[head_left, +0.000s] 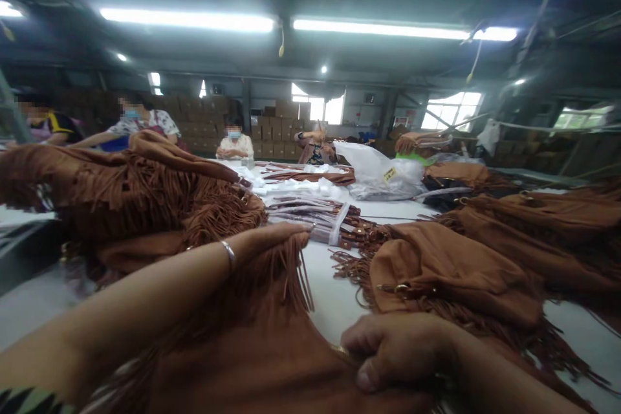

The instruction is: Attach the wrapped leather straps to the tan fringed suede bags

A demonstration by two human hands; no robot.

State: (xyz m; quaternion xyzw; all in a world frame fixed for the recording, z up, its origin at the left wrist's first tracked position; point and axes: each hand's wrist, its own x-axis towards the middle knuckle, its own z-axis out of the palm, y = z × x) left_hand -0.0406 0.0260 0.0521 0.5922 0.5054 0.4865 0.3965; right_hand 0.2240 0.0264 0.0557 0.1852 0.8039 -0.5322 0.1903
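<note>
Our 2 hands are apart on the fringed brown bag (252, 356), at the worktop's (332, 294) near side: our right hand (395, 346) is clamped on its edge by the gold-coloured trim (338, 350); our left hand (272, 236) lies along the fringe, grip unclear. We judge this step as spreading the bag; the next move calls for a steady hold. Open room is a narrow strip, short of the bags (456, 265) toward the right edge.
</note>
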